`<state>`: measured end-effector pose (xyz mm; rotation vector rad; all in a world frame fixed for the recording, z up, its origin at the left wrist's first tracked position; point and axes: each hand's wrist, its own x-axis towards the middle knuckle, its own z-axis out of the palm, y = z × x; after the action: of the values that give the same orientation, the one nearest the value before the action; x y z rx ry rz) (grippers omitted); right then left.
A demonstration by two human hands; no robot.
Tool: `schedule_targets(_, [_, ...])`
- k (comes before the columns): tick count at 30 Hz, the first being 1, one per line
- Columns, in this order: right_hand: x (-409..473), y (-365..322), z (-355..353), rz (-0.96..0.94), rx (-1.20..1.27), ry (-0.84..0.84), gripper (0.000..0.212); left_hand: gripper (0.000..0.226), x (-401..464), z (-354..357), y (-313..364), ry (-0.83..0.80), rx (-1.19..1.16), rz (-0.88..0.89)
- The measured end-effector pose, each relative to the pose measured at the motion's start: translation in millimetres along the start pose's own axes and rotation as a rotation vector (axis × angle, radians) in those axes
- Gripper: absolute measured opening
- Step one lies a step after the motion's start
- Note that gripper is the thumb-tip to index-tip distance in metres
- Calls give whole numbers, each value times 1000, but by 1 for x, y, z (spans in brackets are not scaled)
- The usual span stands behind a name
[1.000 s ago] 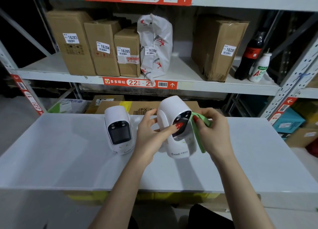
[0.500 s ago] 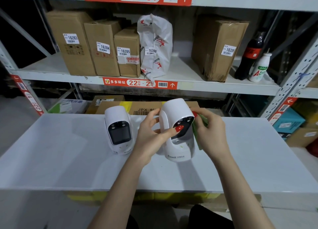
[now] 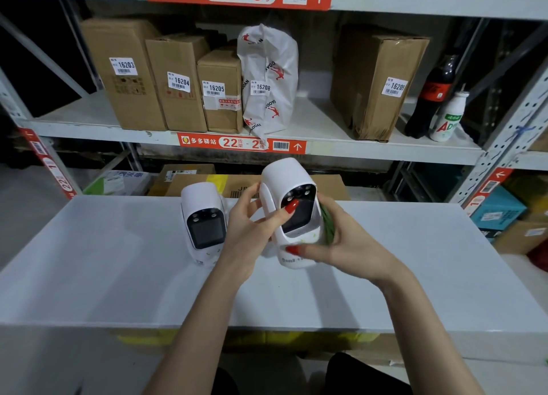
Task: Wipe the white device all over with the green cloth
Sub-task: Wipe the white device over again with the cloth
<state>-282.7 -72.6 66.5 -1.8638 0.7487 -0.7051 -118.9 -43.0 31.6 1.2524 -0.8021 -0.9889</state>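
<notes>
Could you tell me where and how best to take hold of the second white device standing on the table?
I would grip the second white device by its smooth curved sides, coming from above and in front. It stands upright on the table, apart from the left hand, and its dark screen faces forward, so side contact avoids smudging it.
</notes>
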Motion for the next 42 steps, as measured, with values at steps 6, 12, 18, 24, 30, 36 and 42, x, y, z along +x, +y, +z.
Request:
schedule_targets(6, [7,30,6,91,-166,43,103,71,1,0,-2,-35,67,35])
schedule_targets(12, [9,35,9,96,-216,124,93,82,-1,-1,-1,-111,120,127])
schedule_targets(18, [9,33,12,69,-234,164,85,82,-8,2,-1,-135,280,242])
schedule_targets(24, [8,30,14,33,-248,179,89,72,-6,1,-2,-80,308,338])
schedule_targets(30, [6,23,15,-16,-358,202,100,53,-3,-1,-1,-45,311,287])
schedule_targets(36, [4,19,16,0,-503,214,102,61,-2,-2,4,-58,234,216])
schedule_targets(42, [5,20,19,6,-676,242,108,33,0,-6,5,-123,211,122])
